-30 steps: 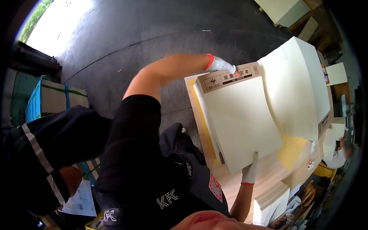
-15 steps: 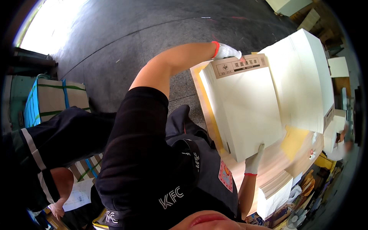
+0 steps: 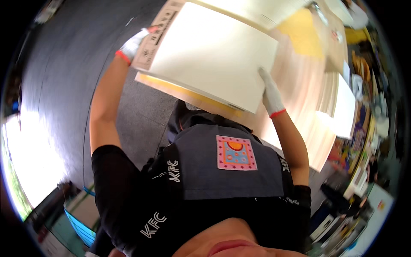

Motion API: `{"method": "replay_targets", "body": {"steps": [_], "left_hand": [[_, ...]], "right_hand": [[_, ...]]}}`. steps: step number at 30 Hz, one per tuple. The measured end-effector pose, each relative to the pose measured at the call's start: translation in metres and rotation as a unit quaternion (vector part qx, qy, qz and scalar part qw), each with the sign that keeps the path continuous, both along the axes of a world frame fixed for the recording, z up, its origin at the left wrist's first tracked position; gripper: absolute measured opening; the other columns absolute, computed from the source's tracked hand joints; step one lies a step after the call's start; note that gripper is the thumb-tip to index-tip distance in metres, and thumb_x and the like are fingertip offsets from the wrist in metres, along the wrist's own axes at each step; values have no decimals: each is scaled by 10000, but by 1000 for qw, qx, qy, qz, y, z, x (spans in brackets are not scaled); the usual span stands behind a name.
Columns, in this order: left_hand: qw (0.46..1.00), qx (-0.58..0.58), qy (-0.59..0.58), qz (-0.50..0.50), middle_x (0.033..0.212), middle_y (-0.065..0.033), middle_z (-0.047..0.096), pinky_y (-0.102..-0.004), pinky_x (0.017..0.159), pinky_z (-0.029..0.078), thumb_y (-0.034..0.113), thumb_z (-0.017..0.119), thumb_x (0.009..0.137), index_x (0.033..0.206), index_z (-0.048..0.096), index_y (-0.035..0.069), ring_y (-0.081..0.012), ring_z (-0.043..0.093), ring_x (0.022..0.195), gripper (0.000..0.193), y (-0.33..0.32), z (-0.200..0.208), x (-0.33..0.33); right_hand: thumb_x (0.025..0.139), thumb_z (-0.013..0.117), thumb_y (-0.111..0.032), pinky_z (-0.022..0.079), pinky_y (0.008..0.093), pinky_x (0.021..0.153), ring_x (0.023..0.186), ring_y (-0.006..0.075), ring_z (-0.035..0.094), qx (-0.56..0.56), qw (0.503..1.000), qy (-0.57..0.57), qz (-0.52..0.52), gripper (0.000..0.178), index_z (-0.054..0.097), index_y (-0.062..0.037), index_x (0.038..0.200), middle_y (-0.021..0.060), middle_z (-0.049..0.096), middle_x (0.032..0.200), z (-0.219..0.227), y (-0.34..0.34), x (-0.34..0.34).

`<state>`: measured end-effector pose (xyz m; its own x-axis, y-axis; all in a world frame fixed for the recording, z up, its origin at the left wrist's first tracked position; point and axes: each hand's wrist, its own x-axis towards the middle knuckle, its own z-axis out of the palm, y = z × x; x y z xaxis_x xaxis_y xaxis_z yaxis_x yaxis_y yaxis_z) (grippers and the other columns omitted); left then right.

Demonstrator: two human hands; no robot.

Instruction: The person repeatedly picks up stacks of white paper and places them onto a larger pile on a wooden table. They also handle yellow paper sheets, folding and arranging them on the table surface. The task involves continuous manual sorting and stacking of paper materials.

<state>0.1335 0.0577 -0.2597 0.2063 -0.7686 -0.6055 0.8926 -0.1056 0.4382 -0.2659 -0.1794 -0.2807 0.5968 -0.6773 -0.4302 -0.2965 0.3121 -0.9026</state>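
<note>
A stack of white paper pads [image 3: 214, 55] with a brown printed band [image 3: 159, 36] along its left end lies between my hands, over the near edge of a wood-toned table. My left hand [image 3: 135, 44], in a white glove with a red cuff, grips the banded end, its fingertips on the band. On the opposite end, my right hand [image 3: 271, 95], gloved alike, is closed against the side with its thumb on top; its other fingers are hidden beneath. I cannot tell whether the stack is fully off the table.
The wood-toned table [image 3: 295, 85] carries more white stacks at the top, a yellow sheet [image 3: 302, 32] and a smaller paper stack [image 3: 342, 105] on the right. Cluttered shelves run along the right. Grey floor [image 3: 64, 77] extends at left, with a blue-strapped bundle [image 3: 81, 214] at lower left.
The view has swung round and is partly blurred. The pad stack has turned with my hands and sits farther from the other big stack. Both hands keep hold of its ends.
</note>
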Motion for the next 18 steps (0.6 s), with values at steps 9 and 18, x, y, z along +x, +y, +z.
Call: {"method": "replay_targets", "body": {"steps": [9,18], "left_hand": [[982,15,-176,-75,1051,-98,681,-327,685,603,313,516,957,1209,580,56,-177,694,837,366,-14,4,-2],[996,-16,-65,-55,1126,-101,654,-349,777,584,263,553,946,1285,526,70,-194,670,931,391,-6,0,5]], "right_hand": [[800,505,-661,368,280,836,914,163,492,-70,992,107,-7,720,584,-39,1152,45,562,961,-7,5,-3],[860,415,-638,377,314,872,908,205,511,-193,973,102,78,697,565,-48,1199,113,578,1052,9,4,-2]]}}
